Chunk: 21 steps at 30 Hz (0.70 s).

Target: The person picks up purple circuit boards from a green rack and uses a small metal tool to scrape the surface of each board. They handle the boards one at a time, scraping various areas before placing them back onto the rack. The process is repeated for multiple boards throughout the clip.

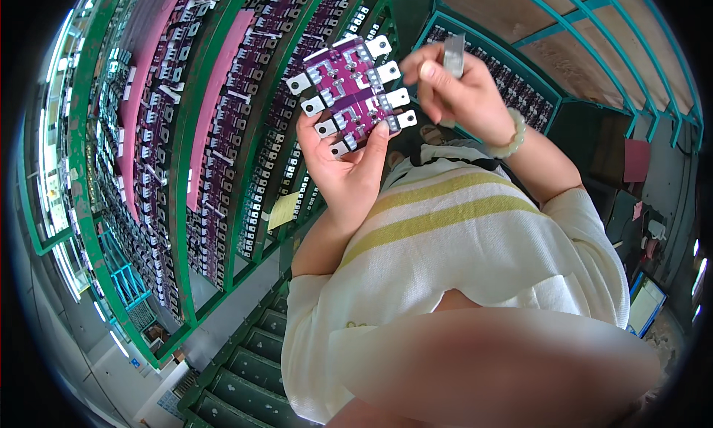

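My left hand (344, 172) grips a purple circuit board (349, 88) by its lower end, thumb on the face and the fingers mostly hidden behind. White-looking metal tabs with holes stick out along both sides of the board. To the right of it, my right hand (462, 94) pinches a small flat grey metal piece (454, 55) that looks like a blade, pointing up. That hand is apart from the board and has a pale beaded bracelet (511, 134) at the wrist.
Green metal racks (180, 205) on the left carry rows of similar purple boards, with pink strips (215, 109) between them. A yellow paper (284, 210) hangs on a rack edge. More boards stand in a teal-framed rack (520, 94) behind my right hand. Green steps (249, 368) lie at lower left.
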Available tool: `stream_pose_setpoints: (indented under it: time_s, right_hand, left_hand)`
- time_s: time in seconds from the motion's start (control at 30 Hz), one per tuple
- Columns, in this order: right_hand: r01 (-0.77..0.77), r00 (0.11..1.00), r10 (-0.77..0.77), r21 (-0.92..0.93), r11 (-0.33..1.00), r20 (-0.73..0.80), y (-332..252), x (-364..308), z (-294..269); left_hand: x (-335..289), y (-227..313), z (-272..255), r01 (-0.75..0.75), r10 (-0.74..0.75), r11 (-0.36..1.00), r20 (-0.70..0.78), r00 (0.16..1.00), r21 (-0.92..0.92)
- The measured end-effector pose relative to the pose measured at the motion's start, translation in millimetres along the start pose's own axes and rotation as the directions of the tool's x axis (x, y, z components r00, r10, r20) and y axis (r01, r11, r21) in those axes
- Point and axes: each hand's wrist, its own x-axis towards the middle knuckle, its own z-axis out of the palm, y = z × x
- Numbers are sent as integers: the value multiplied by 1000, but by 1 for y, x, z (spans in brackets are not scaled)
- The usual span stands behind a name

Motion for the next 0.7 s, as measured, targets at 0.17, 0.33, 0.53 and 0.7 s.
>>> stream_pose_setpoints:
  time_s: [0.17,0.33,0.53,0.7]
  right_hand:
    - [75,997,-75,-9,997,-9,-17,9,0]
    - [71,997,-70,65,995,-25,-20,5,4]
    - [78,997,-77,117,990,-17,-17,3,0]
    - [95,996,-93,119,988,-16,-15,2,-4]
  left_hand:
    - [-4,3,3,28,-30,999,93,995,17]
    - [-6,4,4,-50,44,997,101,994,61]
    - [-7,7,6,-123,110,985,101,989,122]
    - [-6,7,8,-112,98,985,104,990,133]
